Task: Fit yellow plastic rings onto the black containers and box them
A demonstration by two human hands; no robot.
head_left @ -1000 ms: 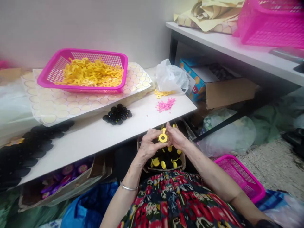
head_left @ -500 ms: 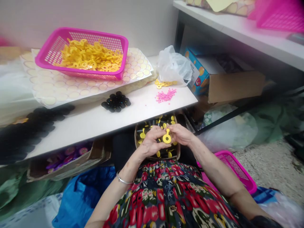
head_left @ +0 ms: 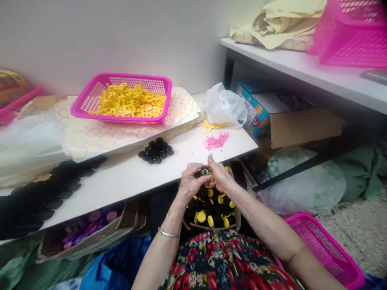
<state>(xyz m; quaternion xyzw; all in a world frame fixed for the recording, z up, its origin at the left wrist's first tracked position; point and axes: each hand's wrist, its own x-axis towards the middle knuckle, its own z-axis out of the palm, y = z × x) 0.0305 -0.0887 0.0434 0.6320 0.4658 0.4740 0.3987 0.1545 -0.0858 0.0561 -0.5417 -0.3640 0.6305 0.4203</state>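
In front of my body, my left hand (head_left: 193,181) grips a small black round piece (head_left: 206,171) with a coloured pattern on its face. My right hand (head_left: 222,176) is closed beside it, thumb pointing up; a bit of yellow shows near its fingertips, but what those fingers hold is hidden. Below both hands, an open cardboard box (head_left: 238,215) holds many black pieces with yellow round ends (head_left: 211,220). On the white table ahead lie a cluster of black round pieces (head_left: 155,150) and a scatter of tiny pink bits (head_left: 217,140).
A pink basket (head_left: 121,118) of yellow ring-shaped pieces (head_left: 130,100) stands on printed sheets (head_left: 99,141). Rows of black pieces (head_left: 39,193) line the table's left. A plastic bag (head_left: 225,105) and cardboard box (head_left: 305,127) are at right. Another pink basket (head_left: 329,249) sits low right.
The yellow ring with a tab, seen facing up between my hands before, no longer shows there; a patterned black face does. My right thumb has lifted. The camera view has tilted up.
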